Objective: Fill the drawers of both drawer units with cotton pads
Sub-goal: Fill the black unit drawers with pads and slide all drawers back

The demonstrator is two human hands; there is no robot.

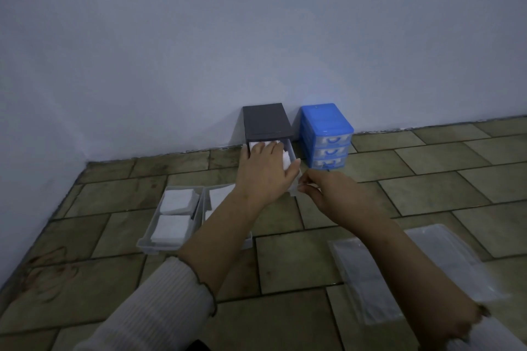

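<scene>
A dark grey drawer unit (266,120) stands against the wall with its top drawer (294,154) pulled out. White cotton pads (286,159) lie in that drawer. My left hand (265,171) rests flat on them with fingers spread and the thumb along the drawer's right side. My right hand (328,191) pinches the drawer's front right corner. To the right stands a blue drawer unit (325,120) with three clear drawers, all pushed in.
Two clear loose drawers sit on the tiled floor at the left: one (148,242) holds two stacks of cotton pads (176,201), the other (204,202) is partly hidden by my left forearm. Clear plastic packaging (370,273) lies at the lower right.
</scene>
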